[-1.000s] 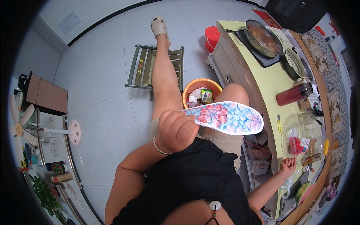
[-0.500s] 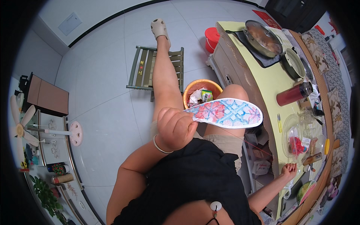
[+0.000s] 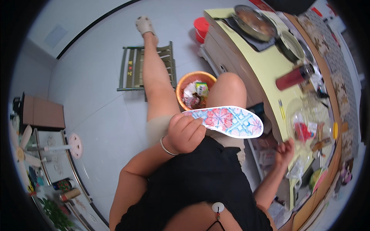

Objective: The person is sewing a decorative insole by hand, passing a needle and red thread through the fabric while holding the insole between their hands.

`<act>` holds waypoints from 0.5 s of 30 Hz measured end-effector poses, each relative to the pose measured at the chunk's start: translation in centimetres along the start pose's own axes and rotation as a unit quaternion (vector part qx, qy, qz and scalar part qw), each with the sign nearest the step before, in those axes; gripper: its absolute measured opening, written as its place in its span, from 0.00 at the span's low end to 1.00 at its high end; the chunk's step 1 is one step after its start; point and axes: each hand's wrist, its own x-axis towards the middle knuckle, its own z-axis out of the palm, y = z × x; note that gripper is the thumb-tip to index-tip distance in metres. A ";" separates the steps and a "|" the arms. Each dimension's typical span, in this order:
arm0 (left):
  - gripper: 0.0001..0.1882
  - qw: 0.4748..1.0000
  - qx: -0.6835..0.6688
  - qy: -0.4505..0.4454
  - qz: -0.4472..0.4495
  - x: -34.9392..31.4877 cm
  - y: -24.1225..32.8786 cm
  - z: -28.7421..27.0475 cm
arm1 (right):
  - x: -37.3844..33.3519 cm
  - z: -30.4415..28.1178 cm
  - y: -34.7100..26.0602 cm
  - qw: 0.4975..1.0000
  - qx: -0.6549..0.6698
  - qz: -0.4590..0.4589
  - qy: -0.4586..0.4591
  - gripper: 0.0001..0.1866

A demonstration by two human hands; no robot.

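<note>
An insole [image 3: 231, 122], white-edged and stitched in a red, blue and pink pattern, lies nearly level above my raised knee. Its narrower end is gripped by my left hand [image 3: 184, 133], fingers folded over it. Off to the right, beside the table's near edge, my right hand [image 3: 284, 152] is raised with its fingers curled together in a pinch. Whatever sits between those fingertips is too small to make out. No thread can be seen between the insole and that hand now.
A yellow-topped table [image 3: 250, 63] at right carries a lidded pan [image 3: 256, 24], a dark red flask [image 3: 293, 78], a yellow-handled tool [image 3: 281, 109] and a clear tray [image 3: 295, 115] with red thread. Below are a waste bin [image 3: 196, 75] and a folding stool [image 3: 131, 69] under my leg.
My right hand has come up and inward from over the table to its near edge. The insole has tilted slightly, its wide end lower. The thin red thread seen before no longer shows.
</note>
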 end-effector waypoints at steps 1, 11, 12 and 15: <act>0.14 1.000 -0.015 -0.007 0.015 -0.3 0.5 0.9 | -2.2 3.6 1.3 0.998 -0.047 0.016 -0.029 0.03; 0.10 0.920 -0.271 -0.281 0.015 -3.7 1.6 5.4 | -9.8 10.2 7.4 0.838 -0.484 -0.029 -0.251 0.04; 0.10 0.889 -0.296 -0.347 -0.036 -3.3 1.3 4.8 | -9.9 9.8 8.0 0.832 -0.489 -0.015 -0.263 0.03; 0.08 0.886 -0.330 -0.266 -0.190 -3.5 1.1 3.4 | -10.2 9.0 8.7 0.806 -0.517 -0.025 -0.286 0.03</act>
